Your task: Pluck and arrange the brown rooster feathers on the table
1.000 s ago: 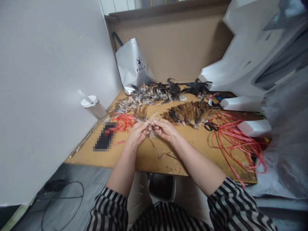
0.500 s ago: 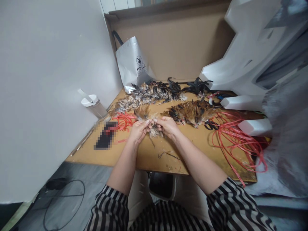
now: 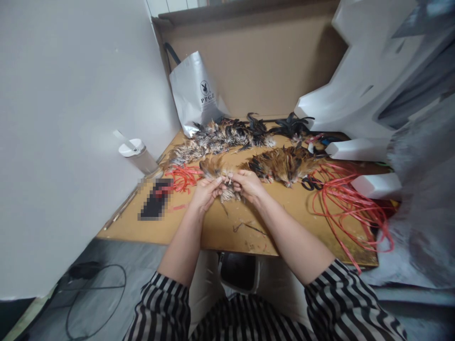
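Note:
My left hand (image 3: 209,191) and my right hand (image 3: 248,184) meet over the middle of the table, fingertips pinched close together. Both are closed on brown and pale feathers (image 3: 212,166), whose tips fan out beyond my left fingers. Just under my fingers lie more pale feathers (image 3: 230,195); whether these belong to the same bunch I cannot tell. To the right of my right hand rests a pile of brown and black feather bunches (image 3: 286,166). Cut red plastic strips (image 3: 185,177) lie to the left of my left hand.
Dark and pale feather bunches (image 3: 223,137) line the table's back. Black-handled scissors (image 3: 312,183) lie beside tangled red plastic strings (image 3: 350,213) at right. A lidded cup (image 3: 138,156), a blurred-out dark object (image 3: 155,199) and a silver bag (image 3: 194,94) are at left. White foam pieces (image 3: 377,186) stand right.
Both hands stay pinched on the feathers in nearly the same place. My right fingers have shifted slightly, with a small pale tip now showing between them. The view has moved a little.

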Tool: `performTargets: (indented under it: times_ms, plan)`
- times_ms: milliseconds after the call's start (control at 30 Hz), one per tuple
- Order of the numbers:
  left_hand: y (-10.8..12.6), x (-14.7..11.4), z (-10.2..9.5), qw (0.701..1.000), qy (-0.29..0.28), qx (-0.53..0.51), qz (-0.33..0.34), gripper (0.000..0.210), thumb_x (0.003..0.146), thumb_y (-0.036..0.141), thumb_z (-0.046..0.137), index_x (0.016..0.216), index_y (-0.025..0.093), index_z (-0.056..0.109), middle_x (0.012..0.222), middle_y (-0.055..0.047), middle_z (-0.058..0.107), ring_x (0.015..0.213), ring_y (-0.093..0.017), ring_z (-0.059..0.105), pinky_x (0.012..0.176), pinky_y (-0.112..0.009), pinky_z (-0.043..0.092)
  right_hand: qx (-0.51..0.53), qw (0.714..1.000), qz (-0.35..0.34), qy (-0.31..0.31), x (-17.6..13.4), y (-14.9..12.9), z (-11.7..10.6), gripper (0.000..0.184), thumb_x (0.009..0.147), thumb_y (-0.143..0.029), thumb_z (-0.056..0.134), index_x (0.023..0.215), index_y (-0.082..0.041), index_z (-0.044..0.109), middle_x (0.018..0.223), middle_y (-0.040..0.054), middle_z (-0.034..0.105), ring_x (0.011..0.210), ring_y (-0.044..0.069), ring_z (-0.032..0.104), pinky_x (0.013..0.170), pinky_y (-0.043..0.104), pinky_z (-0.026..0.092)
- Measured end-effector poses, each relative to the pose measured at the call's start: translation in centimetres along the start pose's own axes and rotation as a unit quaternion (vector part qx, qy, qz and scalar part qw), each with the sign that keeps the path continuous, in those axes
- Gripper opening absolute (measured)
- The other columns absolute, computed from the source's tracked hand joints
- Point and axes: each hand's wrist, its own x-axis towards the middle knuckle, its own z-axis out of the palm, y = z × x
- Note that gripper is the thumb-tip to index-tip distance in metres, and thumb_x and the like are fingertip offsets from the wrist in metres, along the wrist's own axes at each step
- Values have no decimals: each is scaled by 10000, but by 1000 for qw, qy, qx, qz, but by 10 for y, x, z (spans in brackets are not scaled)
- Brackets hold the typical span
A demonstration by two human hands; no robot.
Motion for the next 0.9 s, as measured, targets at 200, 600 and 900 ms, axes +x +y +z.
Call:
performTargets:
  times_ms: [200,600,900]
  plan:
    - [-2,2,-2,999,26,29,-35,265,612,256,710,803,79,663,827,-120,674,536,-67,567,448,-140,403,-46,998,-29,35,1,1,-2,286,522,-332,721,540,-148,503,410,-57,425,362,29,280,367,190,181]
    - [-6,-1,2,993,-6,104,-54,284,637,321,687,761,65,678,796,-148,675,505,-83,571,430,-156,398,-180,977,-85,74,3,5,-1,225,561,-343,653,549,-143,550,485,-30,514,437,63,381,428,197,289]
    - [-6,-1,3,990,-10,124,-59,266,610,315,707,710,71,677,677,-115,667,468,-80,551,438,-172,398,-209,972,-96,57,5,10,-4,228,588,-353,644,558,-147,550,480,-29,511,433,69,391,428,201,297]
